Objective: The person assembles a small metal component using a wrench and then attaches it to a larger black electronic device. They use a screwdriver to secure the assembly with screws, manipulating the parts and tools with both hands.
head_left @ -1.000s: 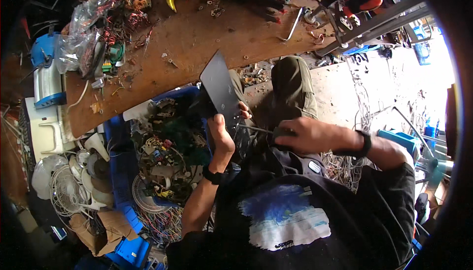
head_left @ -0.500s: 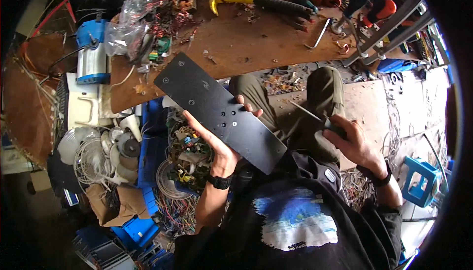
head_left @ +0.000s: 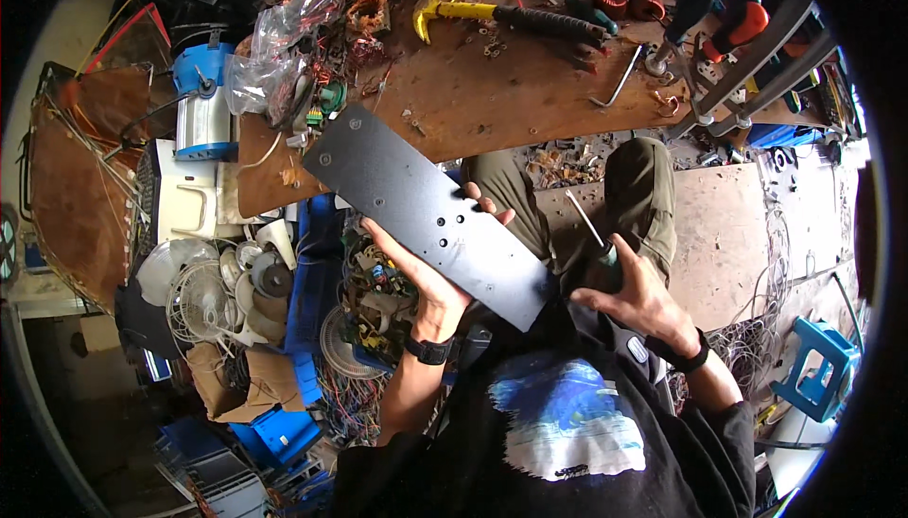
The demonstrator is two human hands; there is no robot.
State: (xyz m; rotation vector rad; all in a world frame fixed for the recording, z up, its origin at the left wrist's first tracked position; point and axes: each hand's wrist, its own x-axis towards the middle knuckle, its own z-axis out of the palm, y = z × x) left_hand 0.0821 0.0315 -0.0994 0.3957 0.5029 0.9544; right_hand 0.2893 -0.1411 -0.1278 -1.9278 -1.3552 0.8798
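The left hand (head_left: 430,277) grips a long black metal panel (head_left: 430,215) from beneath, fingers curled over its far edge; the panel slants from the near edge of the wooden desk (head_left: 492,102) down toward the person's lap and shows several small screw holes. The right hand (head_left: 638,296) is closed around the handle of a screwdriver (head_left: 591,229), whose thin shaft points up and away, just beside the panel's lower end but not touching it. On the desk lie a yellow-headed claw hammer (head_left: 501,15) near the far edge, a bent hex key (head_left: 617,83) toward the right end, and a clear plastic bag of wires (head_left: 274,59) at the left corner.
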